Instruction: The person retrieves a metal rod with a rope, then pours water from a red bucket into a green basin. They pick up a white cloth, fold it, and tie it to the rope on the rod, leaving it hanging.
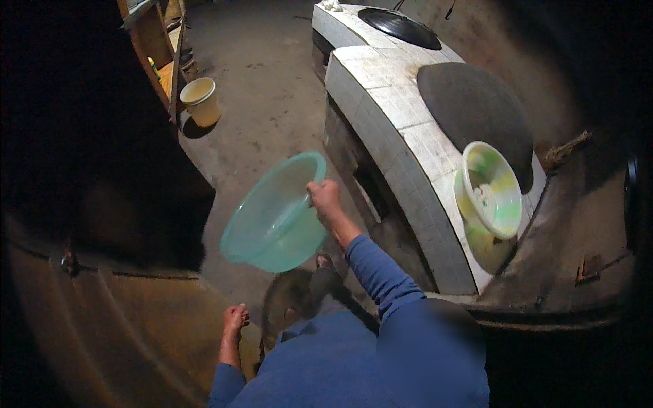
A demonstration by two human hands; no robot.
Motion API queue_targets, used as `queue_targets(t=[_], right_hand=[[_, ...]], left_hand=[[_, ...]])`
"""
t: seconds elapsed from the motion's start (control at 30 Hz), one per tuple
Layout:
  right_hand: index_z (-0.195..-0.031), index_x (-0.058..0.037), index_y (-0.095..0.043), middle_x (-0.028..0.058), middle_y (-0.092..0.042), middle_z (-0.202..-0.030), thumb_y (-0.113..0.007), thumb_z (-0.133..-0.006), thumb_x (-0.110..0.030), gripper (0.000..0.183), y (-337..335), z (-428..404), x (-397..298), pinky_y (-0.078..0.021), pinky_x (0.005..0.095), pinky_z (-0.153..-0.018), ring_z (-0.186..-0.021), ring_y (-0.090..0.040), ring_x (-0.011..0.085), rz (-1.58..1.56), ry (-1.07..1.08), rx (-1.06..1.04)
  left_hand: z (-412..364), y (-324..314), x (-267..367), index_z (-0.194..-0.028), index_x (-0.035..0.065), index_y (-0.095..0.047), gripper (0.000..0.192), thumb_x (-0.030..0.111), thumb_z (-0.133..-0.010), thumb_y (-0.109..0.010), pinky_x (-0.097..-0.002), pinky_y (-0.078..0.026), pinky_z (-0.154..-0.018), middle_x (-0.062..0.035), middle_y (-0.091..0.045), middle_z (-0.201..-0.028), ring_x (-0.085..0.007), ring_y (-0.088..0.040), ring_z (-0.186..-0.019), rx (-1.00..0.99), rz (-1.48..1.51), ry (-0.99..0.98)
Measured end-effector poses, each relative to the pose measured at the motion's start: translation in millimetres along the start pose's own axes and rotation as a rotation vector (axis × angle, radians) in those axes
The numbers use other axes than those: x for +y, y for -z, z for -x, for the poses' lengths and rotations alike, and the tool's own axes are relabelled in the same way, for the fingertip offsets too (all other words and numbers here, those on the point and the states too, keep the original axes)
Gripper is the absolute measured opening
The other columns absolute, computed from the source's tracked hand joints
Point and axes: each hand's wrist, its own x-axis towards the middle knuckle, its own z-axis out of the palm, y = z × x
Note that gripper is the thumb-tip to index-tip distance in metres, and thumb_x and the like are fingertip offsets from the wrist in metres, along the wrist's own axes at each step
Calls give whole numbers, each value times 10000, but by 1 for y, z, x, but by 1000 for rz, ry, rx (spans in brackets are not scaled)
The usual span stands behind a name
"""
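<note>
My right hand grips the rim of a translucent green plastic basin. The basin hangs tilted in the air over the floor, its opening turned up and to the left. No contents show inside it. Low and to the left, beside a brown surface, is my left hand. Its fingers are curled in, and I see nothing held in them. A second basin, white with yellow and green patches, leans on its side at the near right end of the tiled stove counter.
A large dark round cover lies on the counter, with a black lid farther back. On the concrete floor stands a cream bucket, near a wooden shelf frame. A dark opening shows in the counter's side.
</note>
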Motion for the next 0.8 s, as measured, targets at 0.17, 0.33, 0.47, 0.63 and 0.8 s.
queue_targets(t=[0.17,0.33,0.47,0.63,0.8], right_hand=[[-659,-9,-529,63,-547,-600,-706,-721,-147,233,-36,-89,30,-462,358,-429,-492,-546,186,-129,-143,-39],[-706,-2,-552,75,-576,-642,-685,-761,-105,176,-74,-169,30,-465,364,-446,-516,-562,187,-20,-194,-83],[-779,19,-560,93,-588,-683,-684,-774,-75,155,-112,-237,1,-479,365,-451,-548,-586,198,38,-208,-183],[-842,31,-551,97,-583,-709,-691,-774,-47,174,-168,-314,-23,-493,361,-442,-548,-588,214,-10,-218,-163],[-791,-36,-498,66,-561,-672,-690,-760,-34,195,-212,-369,-43,-455,362,-425,-534,-567,183,33,-177,-85]], left_hand=[[-73,-18,64,-974,38,-578,261,291,-947,-634,-351,-529,-602,-77,-653,-795,-180,-636,-695,46,115,-31],[-118,-53,137,-963,32,-591,262,293,-962,-616,-393,-568,-572,-95,-670,-812,-212,-657,-691,74,58,83],[-133,-58,192,-1006,44,-579,244,276,-952,-630,-360,-564,-599,-100,-669,-838,-205,-662,-729,66,121,76],[-160,-41,238,-1014,46,-566,223,255,-955,-615,-349,-555,-583,-102,-665,-841,-198,-649,-700,160,204,62],[-229,-12,270,-948,24,-613,224,247,-955,-591,-354,-538,-544,-110,-673,-848,-207,-638,-643,109,246,213]])
